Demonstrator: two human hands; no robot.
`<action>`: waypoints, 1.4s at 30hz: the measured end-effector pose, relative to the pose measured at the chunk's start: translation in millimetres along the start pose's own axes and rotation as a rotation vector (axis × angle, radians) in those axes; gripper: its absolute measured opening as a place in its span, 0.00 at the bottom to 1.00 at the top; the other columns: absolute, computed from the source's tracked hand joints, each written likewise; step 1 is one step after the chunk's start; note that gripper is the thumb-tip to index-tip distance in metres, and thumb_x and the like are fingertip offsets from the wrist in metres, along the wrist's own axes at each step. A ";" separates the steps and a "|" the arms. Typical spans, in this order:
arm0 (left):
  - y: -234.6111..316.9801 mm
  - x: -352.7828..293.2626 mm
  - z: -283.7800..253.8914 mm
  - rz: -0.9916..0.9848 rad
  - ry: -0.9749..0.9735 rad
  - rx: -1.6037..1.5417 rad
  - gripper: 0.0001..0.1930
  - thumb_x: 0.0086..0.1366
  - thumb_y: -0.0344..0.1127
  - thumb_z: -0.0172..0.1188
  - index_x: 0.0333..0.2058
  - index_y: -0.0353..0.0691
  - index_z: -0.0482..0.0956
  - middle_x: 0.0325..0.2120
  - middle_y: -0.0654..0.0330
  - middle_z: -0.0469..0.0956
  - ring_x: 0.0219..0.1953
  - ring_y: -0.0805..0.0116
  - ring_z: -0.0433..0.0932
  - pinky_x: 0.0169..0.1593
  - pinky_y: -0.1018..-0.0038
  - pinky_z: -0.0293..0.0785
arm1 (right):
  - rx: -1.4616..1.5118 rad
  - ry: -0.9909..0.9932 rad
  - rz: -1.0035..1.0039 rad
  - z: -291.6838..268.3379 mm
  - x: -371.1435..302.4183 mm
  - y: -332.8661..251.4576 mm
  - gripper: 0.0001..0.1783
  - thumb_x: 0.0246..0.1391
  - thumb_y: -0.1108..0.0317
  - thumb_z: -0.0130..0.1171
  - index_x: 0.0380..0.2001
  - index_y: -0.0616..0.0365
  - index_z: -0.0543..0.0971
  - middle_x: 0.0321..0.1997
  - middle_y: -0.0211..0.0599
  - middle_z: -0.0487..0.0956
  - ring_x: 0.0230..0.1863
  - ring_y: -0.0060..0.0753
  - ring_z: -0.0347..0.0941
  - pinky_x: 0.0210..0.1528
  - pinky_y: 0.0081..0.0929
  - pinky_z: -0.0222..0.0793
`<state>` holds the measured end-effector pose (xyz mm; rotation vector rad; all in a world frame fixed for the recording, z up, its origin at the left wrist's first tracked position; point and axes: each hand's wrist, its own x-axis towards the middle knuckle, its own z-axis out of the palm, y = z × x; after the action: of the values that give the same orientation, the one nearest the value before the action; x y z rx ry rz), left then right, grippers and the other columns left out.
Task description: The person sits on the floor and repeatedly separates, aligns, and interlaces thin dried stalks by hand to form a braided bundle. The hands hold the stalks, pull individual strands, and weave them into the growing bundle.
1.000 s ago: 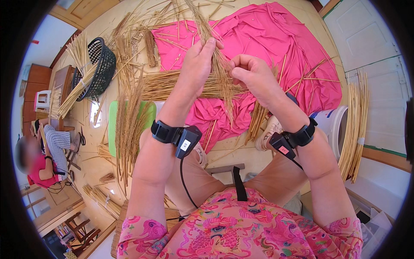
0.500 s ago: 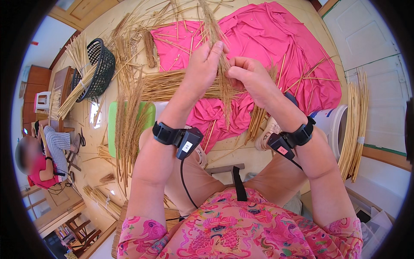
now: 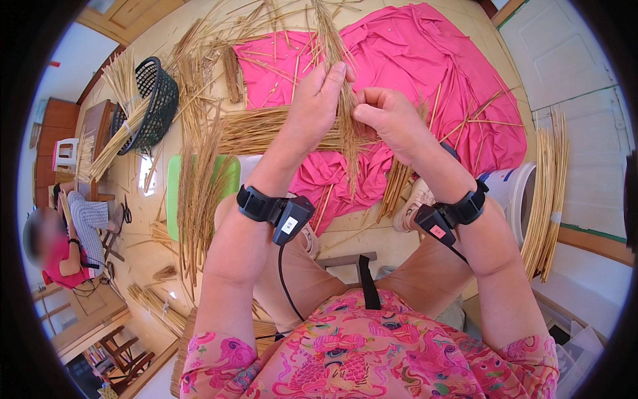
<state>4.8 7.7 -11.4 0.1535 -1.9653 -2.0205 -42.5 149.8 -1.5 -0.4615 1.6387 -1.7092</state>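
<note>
Beyond the right hand point(image 3: 391, 120), bare pink cloth point(image 3: 412, 53) gives a way through to its far edge; loose stalks point(image 3: 495, 122) litter its right side, a straw bundle point(image 3: 256, 133) blocks its near-left edge, a white bucket point(image 3: 508, 183) its near-right corner.

In the left hand point(image 3: 318, 100) we see a long, tan bundle of dry plant stalks point(image 3: 328, 40), matt, rough and feathery. Beyond the right hand point(image 3: 391, 118) spreads a large, bright pink cloth point(image 3: 425, 56), creased, softly sheened. Well left of the left hand we find a dark, rounded plastic lattice basket point(image 3: 159, 110); right of the right hand, a round white plastic bucket point(image 3: 513, 187), smooth.
</note>
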 end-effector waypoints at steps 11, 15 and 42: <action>8.4 -0.4 0.2 -0.126 -0.024 -0.295 0.14 0.71 0.40 0.44 0.32 0.38 0.72 0.27 0.65 0.70 0.30 0.78 0.68 0.37 0.79 0.65 | 0.038 -0.107 -0.123 -1.1 -1.2 -0.4 0.06 0.45 0.78 0.53 0.31 0.62 0.72 0.28 0.24 0.72 0.29 0.13 0.67 0.32 0.15 0.64; 10.4 -0.2 0.7 -0.137 -0.013 -0.320 0.14 0.71 0.41 0.44 0.32 0.38 0.71 0.27 0.65 0.70 0.31 0.77 0.68 0.37 0.79 0.66 | -0.009 -0.128 -0.151 -3.1 0.3 -1.4 0.07 0.45 0.79 0.52 0.31 0.62 0.73 0.29 0.25 0.73 0.30 0.13 0.68 0.34 0.15 0.64; 2.2 0.3 2.9 -0.158 -0.006 -0.314 0.13 0.70 0.40 0.44 0.32 0.38 0.72 0.27 0.65 0.70 0.31 0.77 0.68 0.37 0.78 0.66 | -0.093 -0.044 -0.215 -0.6 4.1 7.2 0.03 0.48 0.74 0.53 0.25 0.62 0.72 0.21 0.23 0.69 0.24 0.13 0.63 0.27 0.17 0.61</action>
<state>4.0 10.3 -9.0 0.2357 -1.6569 -2.4011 -43.9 147.7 -9.5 -0.7384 1.6920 -1.7672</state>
